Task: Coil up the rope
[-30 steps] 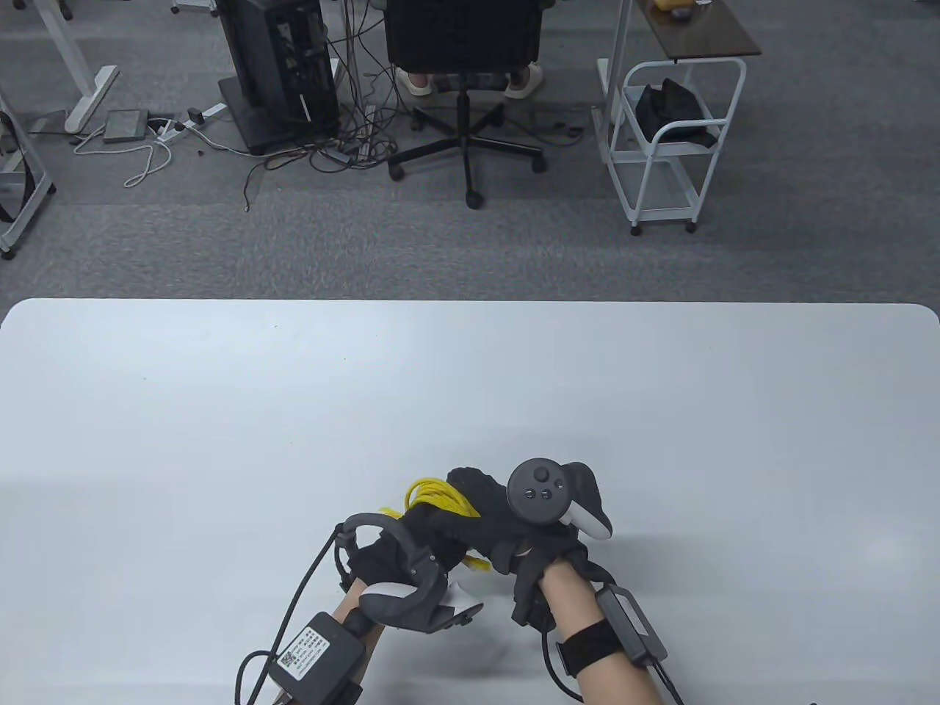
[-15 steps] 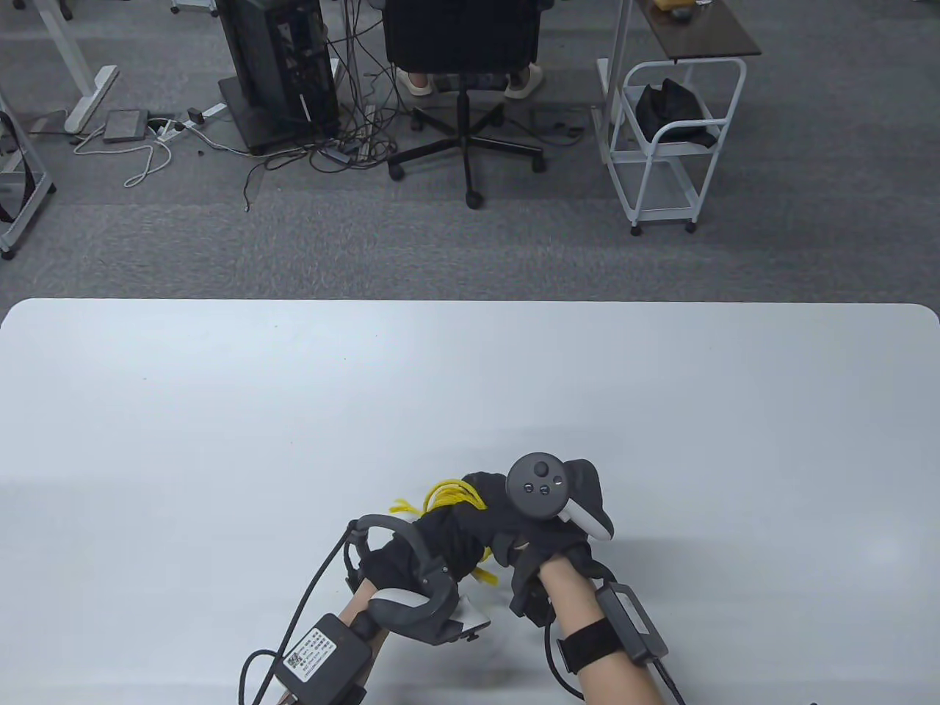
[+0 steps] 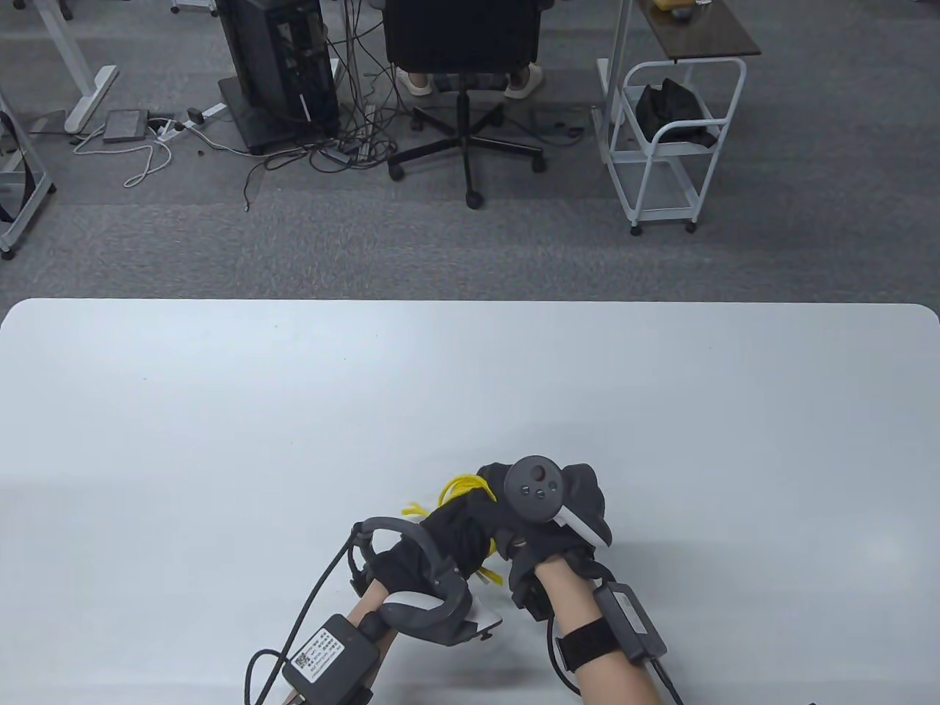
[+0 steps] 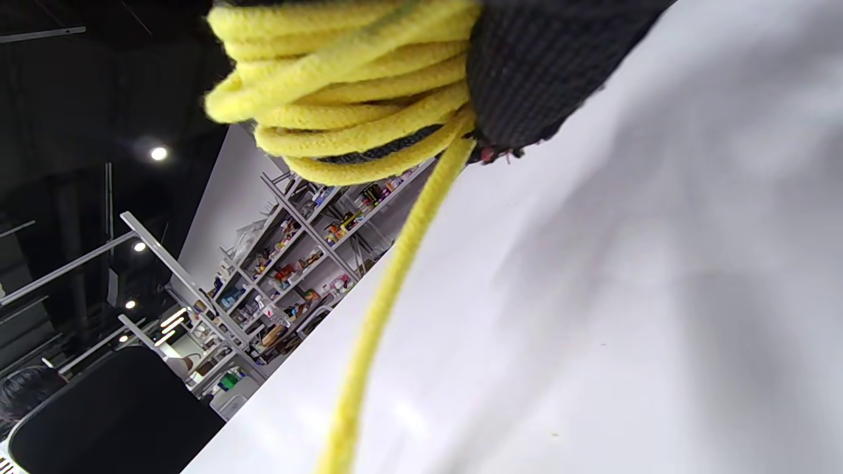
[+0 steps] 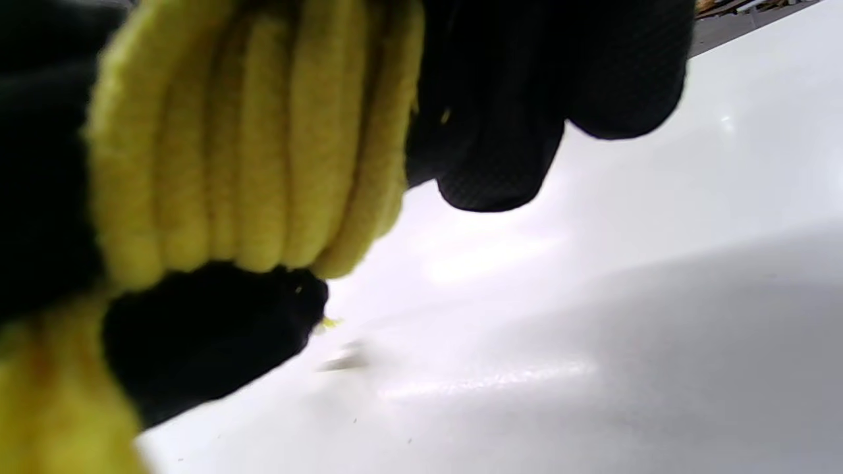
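The yellow rope [image 3: 463,487] is a tight bundle of several loops held between both gloved hands just above the near middle of the white table [image 3: 470,382]. My left hand [image 3: 440,540] grips the bundle from the left; in the left wrist view the loops [image 4: 349,85] wrap beside a gloved finger [image 4: 540,72] and one strand [image 4: 382,303] hangs down. My right hand [image 3: 529,529] closes over the bundle from the right; in the right wrist view the loops [image 5: 263,145] lie packed side by side against its fingers [image 5: 500,131]. A short rope end [image 3: 487,573] sticks out below the hands.
Beyond the table's far edge stand an office chair [image 3: 464,44], a computer tower with cables [image 3: 283,66] and a white cart [image 3: 672,139] on the carpet. Glove cables and a battery pack [image 3: 327,653] trail from my left forearm.
Both hands shifted slightly right and closed in tighter on the bundle. Less of the yellow loops shows above the hands than a second ago.
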{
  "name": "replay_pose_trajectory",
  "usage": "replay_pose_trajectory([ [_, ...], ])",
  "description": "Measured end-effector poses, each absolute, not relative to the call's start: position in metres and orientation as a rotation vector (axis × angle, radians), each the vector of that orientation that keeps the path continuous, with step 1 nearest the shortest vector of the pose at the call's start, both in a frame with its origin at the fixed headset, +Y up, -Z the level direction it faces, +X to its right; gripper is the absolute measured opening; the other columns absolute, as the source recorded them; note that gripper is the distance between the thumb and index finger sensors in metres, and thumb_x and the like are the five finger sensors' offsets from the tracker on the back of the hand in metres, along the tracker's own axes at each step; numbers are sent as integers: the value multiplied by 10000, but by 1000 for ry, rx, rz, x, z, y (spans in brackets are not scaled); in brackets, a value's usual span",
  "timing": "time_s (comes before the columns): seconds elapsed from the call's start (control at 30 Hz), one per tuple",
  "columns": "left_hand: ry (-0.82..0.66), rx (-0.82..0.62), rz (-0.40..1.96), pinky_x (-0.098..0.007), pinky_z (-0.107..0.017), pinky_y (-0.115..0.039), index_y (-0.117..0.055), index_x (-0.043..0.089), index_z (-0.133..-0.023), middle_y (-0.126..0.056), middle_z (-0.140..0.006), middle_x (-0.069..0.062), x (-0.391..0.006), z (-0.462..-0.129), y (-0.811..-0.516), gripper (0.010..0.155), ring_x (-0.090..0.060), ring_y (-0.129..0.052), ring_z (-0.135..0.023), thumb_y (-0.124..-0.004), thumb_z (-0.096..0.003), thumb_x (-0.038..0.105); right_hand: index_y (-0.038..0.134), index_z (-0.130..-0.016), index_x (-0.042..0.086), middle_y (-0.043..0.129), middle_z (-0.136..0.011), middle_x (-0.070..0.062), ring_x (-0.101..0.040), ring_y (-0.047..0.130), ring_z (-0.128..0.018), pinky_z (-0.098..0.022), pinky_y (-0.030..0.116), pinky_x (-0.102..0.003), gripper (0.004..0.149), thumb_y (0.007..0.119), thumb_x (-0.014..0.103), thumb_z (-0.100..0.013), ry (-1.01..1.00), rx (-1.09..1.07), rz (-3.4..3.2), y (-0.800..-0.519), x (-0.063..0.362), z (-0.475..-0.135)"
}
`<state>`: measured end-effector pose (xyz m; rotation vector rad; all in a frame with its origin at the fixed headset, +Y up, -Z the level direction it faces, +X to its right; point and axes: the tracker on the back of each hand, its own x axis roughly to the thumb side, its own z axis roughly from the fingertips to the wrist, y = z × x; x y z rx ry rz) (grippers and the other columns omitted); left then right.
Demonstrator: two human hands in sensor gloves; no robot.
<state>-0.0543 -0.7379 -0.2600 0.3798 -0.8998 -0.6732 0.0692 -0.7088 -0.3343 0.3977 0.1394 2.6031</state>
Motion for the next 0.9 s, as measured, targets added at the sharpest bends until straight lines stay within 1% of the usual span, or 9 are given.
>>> replay_pose_trajectory([
  [0.1,-888,384,-681,-347,-763,-615,-705,272,-1048,-740,-1160,-33,-56,-260,-738,519,-235,-831,-1000,-737,-551,416,665,-939,65,778,-938,-232,-344,1004,-546,-498,814,-531,498,668,444,-617,126,337,2607,-711,75,-337],
  [0.17,-884,396,-682,-390,-766,-568,-713,281,-1070,-703,-1202,26,-61,-259,-736,535,-245,-770,-1055,-720,-557,433,658,-942,62,773,-939,-238,-333,1007,-541,-497,818,-524,494,655,436,-620,105,272,2619,-715,86,-341],
  [0.23,-878,384,-650,-419,-770,-551,-701,287,-1090,-668,-1230,55,-64,-258,-735,556,-238,-708,-1105,-715,-557,447,646,-950,55,763,-945,-246,-343,1000,-550,-504,809,-530,498,651,429,-621,172,238,2540,-721,95,-345],
  [0.3,-868,381,-618,-429,-771,-537,-668,276,-1110,-628,-1248,34,-67,-259,-734,591,-261,-679,-1115,-712,-552,465,640,-952,43,753,-946,-260,-350,993,-553,-505,802,-537,498,651,417,-622,166,191,2498,-723,101,-347],
  [0.37,-856,408,-585,-441,-773,-514,-619,264,-1121,-513,-1264,-56,-73,-259,-728,618,-307,-638,-1121,-700,-553,492,625,-958,43,750,-946,-257,-337,995,-553,-508,806,-528,505,644,417,-619,92,115,2608,-723,110,-349],
  [0.43,-814,410,-501,-451,-772,-508,-618,255,-1122,-511,-1264,-65,-83,-262,-722,622,-314,-637,-1120,-695,-555,499,615,-965,40,739,-953,-262,-352,985,-571,-522,790,-541,507,635,413,-622,112,72,2606,-728,123,-351],
  [0.57,-649,319,-362,-487,-778,-476,-620,251,-1129,-514,-1266,-82,-104,-278,-722,630,-337,-621,-1125,-679,-558,512,602,-977,29,716,-969,-278,-434,913,-678,-600,663,-643,508,621,400,-630,242,34,2573,-739,130,-353],
  [0.77,-444,175,-377,-500,-781,-466,-614,267,-1135,-505,-1275,-78,-137,-300,-737,640,-338,-608,-1134,-653,-560,545,590,-1000,46,667,-1027,-271,-515,757,-823,-645,522,-723,498,598,390,-639,340,24,2745,-751,123,-356],
  [0.9,-353,98,-330,-505,-782,-462,-618,268,-1136,-499,-1278,-86,-154,-310,-744,640,-346,-602,-1136,-642,-561,550,577,-1020,64,567,-1090,-276,-563,629,-912,-658,451,-760,494,583,381,-641,413,3,2857,-762,123,-357],
])
